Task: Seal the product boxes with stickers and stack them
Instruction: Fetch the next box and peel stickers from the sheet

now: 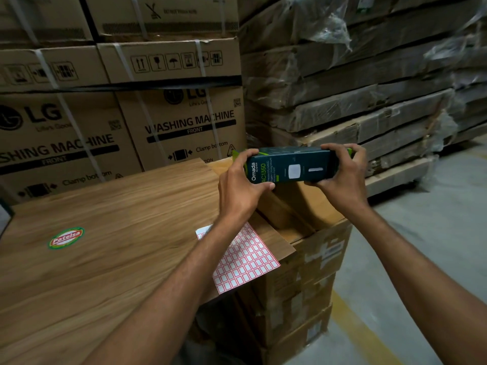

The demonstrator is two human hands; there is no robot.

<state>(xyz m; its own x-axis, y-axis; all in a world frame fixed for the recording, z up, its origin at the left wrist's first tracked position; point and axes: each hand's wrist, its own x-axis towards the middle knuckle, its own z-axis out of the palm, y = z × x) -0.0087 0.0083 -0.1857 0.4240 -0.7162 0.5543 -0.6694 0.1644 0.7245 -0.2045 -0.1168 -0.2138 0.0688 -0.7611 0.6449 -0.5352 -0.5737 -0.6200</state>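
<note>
**Box in both hands, seal not yet on**

Head view: A dark green oblong cardboard product box (290,165) printed "Omada" is held in the air, lying lengthwise left to right, above an open brown cardboard carton (324,248) that stands against the right edge of the wood-grain table (105,233). The left hand (242,180) grips the box's left end, fingers curled over the top and the thumb pressed on the near face. The right hand (340,172) grips the right end the same way. A lime-green flap shows past the fingers at each end, so the ends look not fully tucked, though the hands hide the closures. No sticker can be seen on the box faces that show.

A sheet of small red-bordered white stickers (245,259) lies on the near right corner of the table, partly under the left forearm and overhanging the edge. An oval red-and-green label (66,237) is stuck on the table well to the left. Large brown washing-machine cartons (184,122) stand behind the table, and plastic-wrapped flat packs (355,101) are stacked at the far right.

This looks like the closing step, ahead of sealing. The next move likely calls for pressing the end flaps home, steadying the box with one hand, and freeing the other to peel a sticker from the sheet.
</note>
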